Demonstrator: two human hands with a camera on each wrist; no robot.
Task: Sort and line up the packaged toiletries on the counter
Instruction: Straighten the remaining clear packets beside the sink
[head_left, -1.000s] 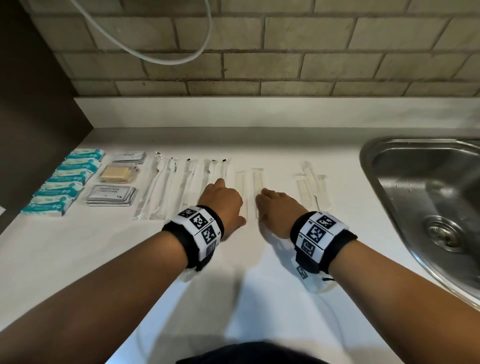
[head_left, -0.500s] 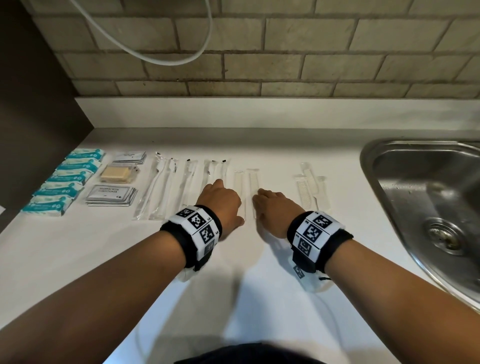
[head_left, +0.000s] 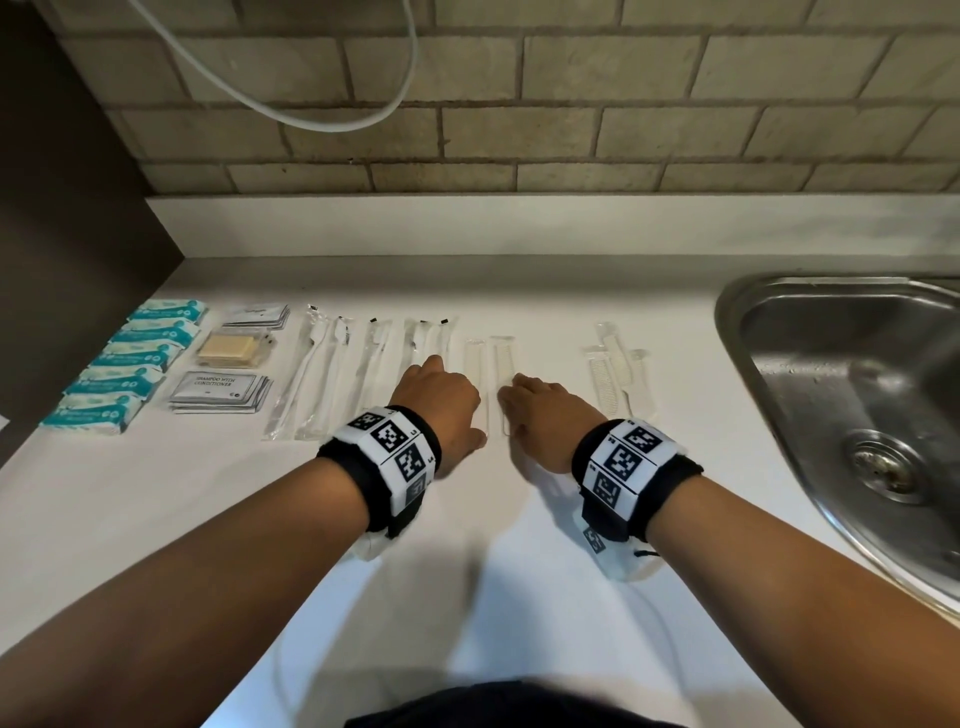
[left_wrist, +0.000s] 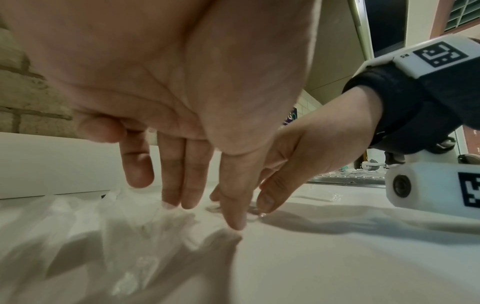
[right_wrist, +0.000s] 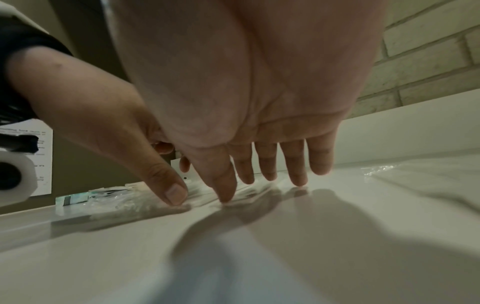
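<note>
Two clear-wrapped combs (head_left: 476, 371) (head_left: 503, 358) lie side by side on the white counter (head_left: 519, 519). My left hand (head_left: 444, 410) rests to their left and my right hand (head_left: 540, 415) to their right. In the left wrist view the left hand (left_wrist: 197, 201) has straight fingers, its tips touching crinkled clear wrapping (left_wrist: 155, 218). In the right wrist view the right hand (right_wrist: 233, 193) also shows straight fingers, with the thumb tip pressing on a comb wrapper (right_wrist: 249, 191). Neither hand grips anything.
Further left are wrapped toothbrushes (head_left: 332, 374), shampoo sachets (head_left: 218, 392), a soap bar (head_left: 231, 349) and a column of teal packets (head_left: 130, 364). A loose pile of wrapped combs (head_left: 615, 371) lies to the right, and a steel sink (head_left: 852, 395) beyond it. A brick wall stands behind.
Both hands have drifted slightly to the left along the counter, still flat beside the two comb packets. The packets themselves have barely shifted.
</note>
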